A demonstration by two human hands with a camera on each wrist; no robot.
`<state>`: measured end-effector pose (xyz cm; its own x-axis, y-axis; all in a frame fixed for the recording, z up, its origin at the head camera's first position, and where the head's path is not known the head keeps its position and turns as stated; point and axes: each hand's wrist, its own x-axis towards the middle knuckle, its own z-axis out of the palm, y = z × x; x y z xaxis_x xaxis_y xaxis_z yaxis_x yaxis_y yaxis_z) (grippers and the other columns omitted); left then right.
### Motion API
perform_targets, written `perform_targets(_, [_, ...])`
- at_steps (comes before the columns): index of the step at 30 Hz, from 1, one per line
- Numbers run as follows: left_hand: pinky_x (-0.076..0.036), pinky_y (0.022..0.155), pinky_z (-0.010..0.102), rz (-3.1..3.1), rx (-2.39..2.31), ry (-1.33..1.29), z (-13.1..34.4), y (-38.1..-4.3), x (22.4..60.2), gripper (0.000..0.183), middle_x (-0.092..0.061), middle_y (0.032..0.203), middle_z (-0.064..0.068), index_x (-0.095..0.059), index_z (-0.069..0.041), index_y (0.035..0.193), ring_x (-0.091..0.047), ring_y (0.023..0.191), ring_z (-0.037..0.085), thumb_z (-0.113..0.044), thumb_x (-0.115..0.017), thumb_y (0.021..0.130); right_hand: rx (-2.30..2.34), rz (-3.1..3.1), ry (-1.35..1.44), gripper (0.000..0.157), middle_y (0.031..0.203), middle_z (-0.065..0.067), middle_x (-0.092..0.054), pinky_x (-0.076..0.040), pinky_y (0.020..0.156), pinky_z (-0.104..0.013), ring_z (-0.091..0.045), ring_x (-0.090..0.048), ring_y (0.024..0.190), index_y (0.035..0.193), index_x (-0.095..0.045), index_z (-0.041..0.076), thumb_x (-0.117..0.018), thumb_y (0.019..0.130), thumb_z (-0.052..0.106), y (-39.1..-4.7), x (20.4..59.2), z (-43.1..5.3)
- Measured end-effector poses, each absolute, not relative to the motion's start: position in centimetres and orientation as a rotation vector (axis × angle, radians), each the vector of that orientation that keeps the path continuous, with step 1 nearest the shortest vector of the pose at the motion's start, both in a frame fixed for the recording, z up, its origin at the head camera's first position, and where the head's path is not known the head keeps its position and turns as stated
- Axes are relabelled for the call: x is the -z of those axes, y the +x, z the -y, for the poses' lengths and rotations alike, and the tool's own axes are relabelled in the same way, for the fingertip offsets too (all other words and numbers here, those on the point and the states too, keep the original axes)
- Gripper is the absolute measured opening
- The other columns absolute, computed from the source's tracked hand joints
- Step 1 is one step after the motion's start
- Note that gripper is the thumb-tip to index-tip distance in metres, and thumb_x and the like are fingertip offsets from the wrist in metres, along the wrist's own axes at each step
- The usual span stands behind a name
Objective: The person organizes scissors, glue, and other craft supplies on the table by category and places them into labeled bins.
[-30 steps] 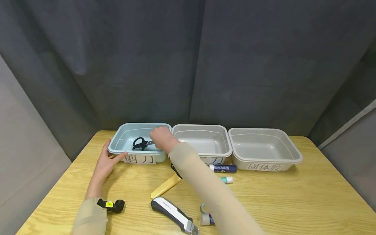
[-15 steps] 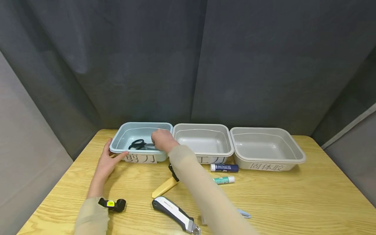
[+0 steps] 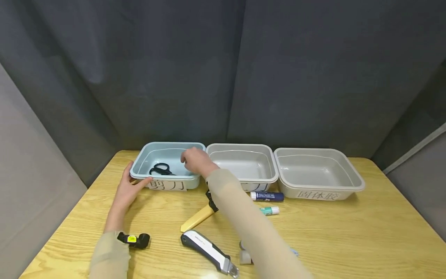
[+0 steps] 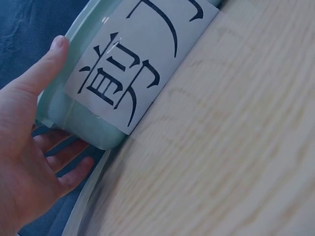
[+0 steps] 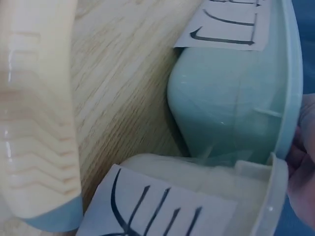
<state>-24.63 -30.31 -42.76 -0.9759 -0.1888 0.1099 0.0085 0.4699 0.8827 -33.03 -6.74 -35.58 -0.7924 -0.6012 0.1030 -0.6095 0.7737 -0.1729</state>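
Observation:
My left hand holds the near left corner of the light blue bin, thumb over the front rim and fingers along the side. In the left wrist view the bin's paper label faces the camera. Black-handled scissors lie inside the bin, blade tips partly hidden behind the front rim. Over the bin's right end hovers my right hand, fingers loosely bent and apart from the scissors. The right wrist view shows only part of that hand, beyond the rims of two bins.
Two grey bins stand to the right, both labelled. On the table lie a yellow ridged handle, a white and black utility knife, a navy glue stick and a green and white one. My right sleeve hides other items.
The right hand has let go of the scissors' blades and risen slightly to the right. The scissors now lie in the bin, shifted a little left. The left hand keeps its place.

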Motion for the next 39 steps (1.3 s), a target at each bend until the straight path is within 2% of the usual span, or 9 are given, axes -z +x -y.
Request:
perform_targets(10, [-0.024, 0.104, 0.053, 2.523, 1.5, 0.173, 30.8, -24.5, 42.8, 0.098, -0.019, 0.149, 0.017, -0.001, -0.015, 0.148, -0.031, 0.125, 0.036, -0.038, -0.068, 0.08, -0.554, 2.849, 1.062, 0.019, 0.099, 0.001, -0.067, -0.049, 0.075, -0.024, -0.011, -0.061, 0.088, 0.102, -0.068, 0.014, -0.056, 0.087, 0.012, -32.3, 33.6, 4.0])
perform_targets(26, [-0.023, 0.105, 0.054, 2.538, 1.513, 0.18, 30.6, -24.2, 42.8, 0.098, -0.017, 0.15, 0.017, 0.001, -0.017, 0.148, -0.029, 0.127, 0.037, -0.039, -0.067, 0.08, -0.415, 2.725, 1.27, 0.017, 0.091, -0.002, -0.068, -0.049, 0.072, -0.025, -0.011, -0.061, 0.08, 0.097, -0.07, 0.008, -0.058, 0.084, 0.008, -30.5, 32.1, -0.6])
perform_targets(39, [-0.022, 0.105, 0.055, 2.536, 1.504, 0.198, 30.5, -24.6, 42.8, 0.098, -0.017, 0.15, 0.016, -0.001, -0.017, 0.148, -0.029, 0.127, 0.037, -0.041, -0.067, 0.08, -0.224, 2.619, 1.326, 0.011, 0.087, -0.001, -0.067, -0.05, 0.066, -0.025, -0.012, -0.061, 0.074, 0.089, -0.07, 0.011, -0.064, 0.08, 0.007, -27.2, 31.8, -5.9])
